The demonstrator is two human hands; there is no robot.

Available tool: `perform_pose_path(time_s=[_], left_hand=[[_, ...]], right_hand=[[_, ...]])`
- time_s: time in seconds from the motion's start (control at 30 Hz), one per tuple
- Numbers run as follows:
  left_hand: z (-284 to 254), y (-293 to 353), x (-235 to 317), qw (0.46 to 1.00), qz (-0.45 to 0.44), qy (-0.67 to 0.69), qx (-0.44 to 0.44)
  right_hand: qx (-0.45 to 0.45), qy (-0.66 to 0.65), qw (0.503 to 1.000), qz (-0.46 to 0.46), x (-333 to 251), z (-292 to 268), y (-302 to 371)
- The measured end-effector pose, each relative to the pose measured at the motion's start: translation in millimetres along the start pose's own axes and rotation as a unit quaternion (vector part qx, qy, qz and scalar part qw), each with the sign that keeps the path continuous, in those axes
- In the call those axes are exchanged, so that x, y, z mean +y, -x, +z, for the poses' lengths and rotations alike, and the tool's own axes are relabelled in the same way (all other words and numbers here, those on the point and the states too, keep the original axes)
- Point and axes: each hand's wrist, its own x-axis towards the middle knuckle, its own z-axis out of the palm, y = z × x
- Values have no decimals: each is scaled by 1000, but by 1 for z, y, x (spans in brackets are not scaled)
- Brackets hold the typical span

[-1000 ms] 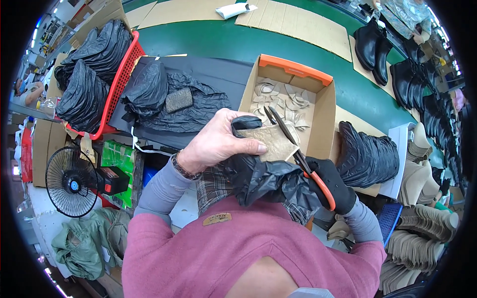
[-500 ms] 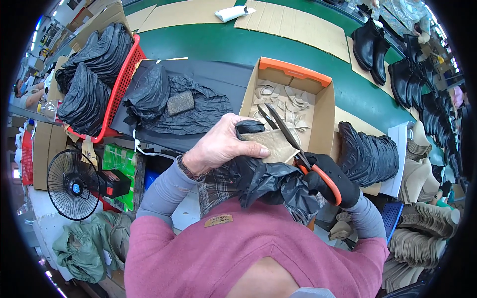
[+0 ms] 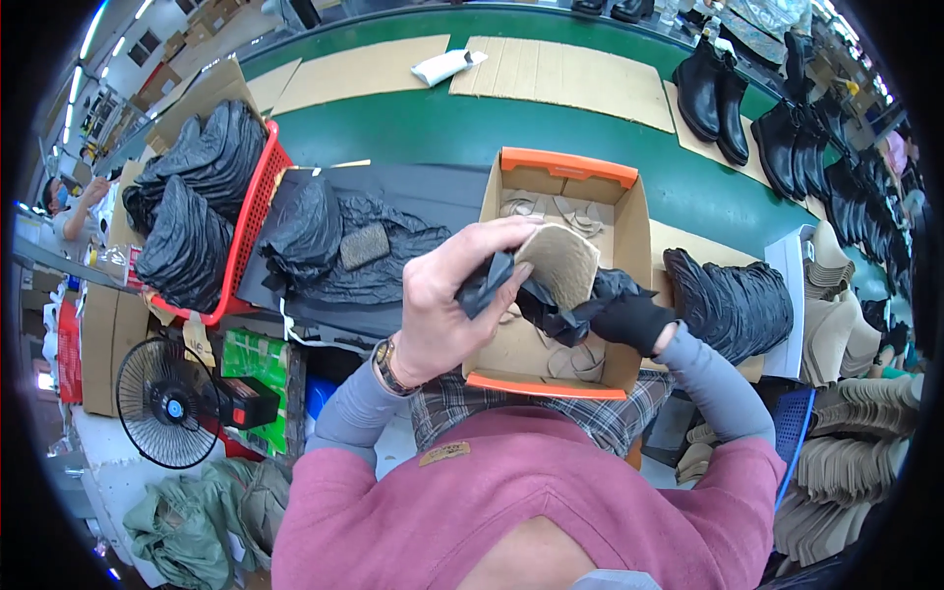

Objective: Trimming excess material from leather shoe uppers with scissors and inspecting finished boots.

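Observation:
My bare left hand [image 3: 438, 305], with a watch at the wrist, is closed around a tan insole-like piece [image 3: 560, 261] joined to black crinkled material. The piece stands tilted over an open cardboard box [image 3: 649, 231] with orange ends and curved tan scraps [image 3: 580, 364] inside. My right hand [image 3: 634, 324], in a black glove, grips the black crinkled material [image 3: 619, 285] at the piece's right side. Its fingertips are partly hidden by that material. No scissors show in either hand.
Left of the box, a dark grey block [image 3: 365, 247] lies on black crinkled material. A red basket [image 3: 258, 221] holds more of it. At right are a black crinkled stack [image 3: 733, 305], tan insole-like stacks [image 3: 836, 334] and black boots [image 3: 700, 103]. A fan [image 3: 169, 403] stands lower left.
The orange-handled scissors that were in my right hand no longer show. Both hands have turned the tan piece upright, and my right hand has moved up onto the black material. The box appears nearer.

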Motion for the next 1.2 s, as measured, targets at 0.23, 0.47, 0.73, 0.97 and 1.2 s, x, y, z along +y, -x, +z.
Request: perform_pose_path(time_s=[0.23, 0.47, 0.73, 0.97, 1.2], left_hand=[[-17, 4, -8, 977, 196, -74, -30], [-11, 7, -7, 985, 160, -55, -22], [-18, 7, 0, 966, 237, -64, -77], [-14, 10, -10, 985, 156, -71, 13], [-14, 18, -21, 993, -70, -65, -75]], right_hand=[[10, -332, 935, 126, -51, -47, -34], [-78, 26, 955, -284, -104, -70, -43], [-98, -292, 951, 43, -115, -58, -41], [50, -325, 944, 10, -118, -68, -40], [199, -172, 964, -48, -152, -83, -16]])
